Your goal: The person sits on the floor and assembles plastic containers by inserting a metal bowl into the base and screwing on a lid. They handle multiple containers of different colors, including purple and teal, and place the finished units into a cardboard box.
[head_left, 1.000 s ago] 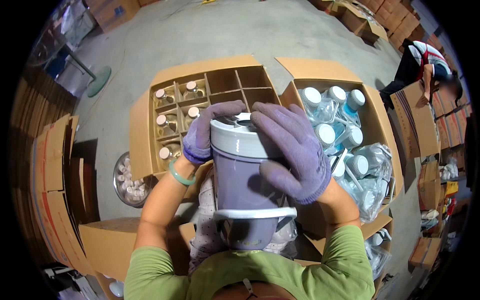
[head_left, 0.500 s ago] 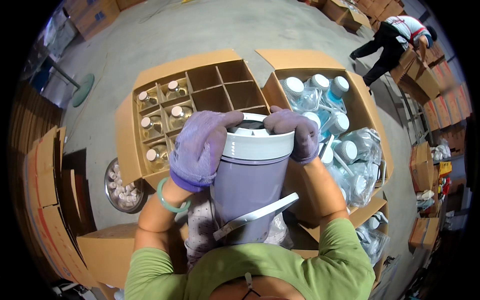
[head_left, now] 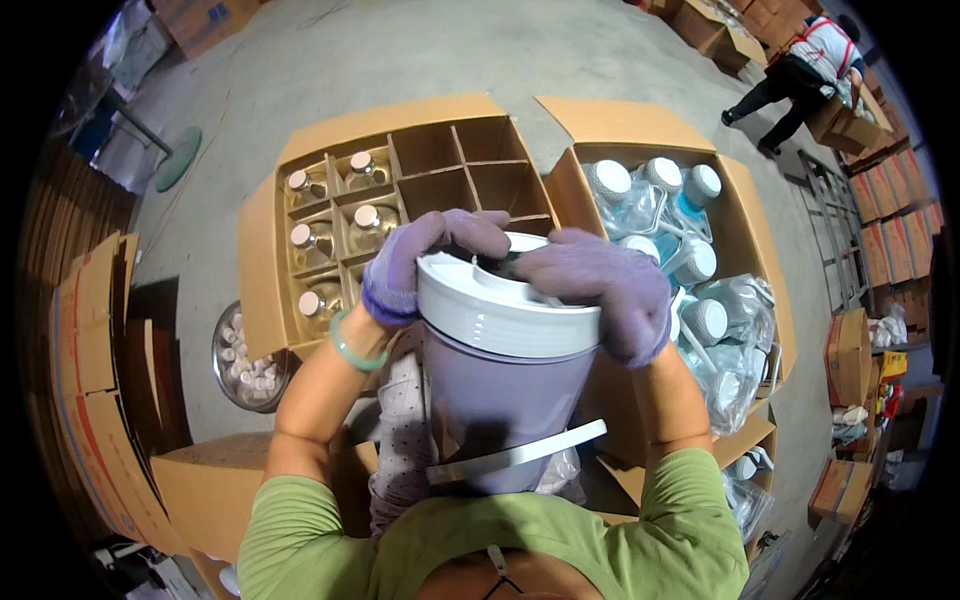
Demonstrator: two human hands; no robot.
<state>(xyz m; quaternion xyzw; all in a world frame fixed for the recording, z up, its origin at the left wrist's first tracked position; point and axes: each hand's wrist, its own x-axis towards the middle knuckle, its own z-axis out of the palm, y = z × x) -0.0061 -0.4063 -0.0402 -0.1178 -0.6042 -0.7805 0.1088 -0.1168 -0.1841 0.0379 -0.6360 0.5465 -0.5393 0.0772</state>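
Together, left hand (head_left: 418, 258) and right hand (head_left: 615, 290) curl inward, gripping the purple bucket (head_left: 505, 395) up top.

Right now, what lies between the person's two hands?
In the head view, the pale top of the purple bucket lies between the left hand and right hand.

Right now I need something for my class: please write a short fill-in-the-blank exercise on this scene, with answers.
1. Of the left hand and right hand at the container, the number gloved is ____.
2. A pale green bangle circles the ____ wrist.
3. The partitioned carton stands to the wearer's left; the carton with plastic wrapping stands to the ____.
4. The wearer's shirt is ____.

Missing words: two; left; right; green
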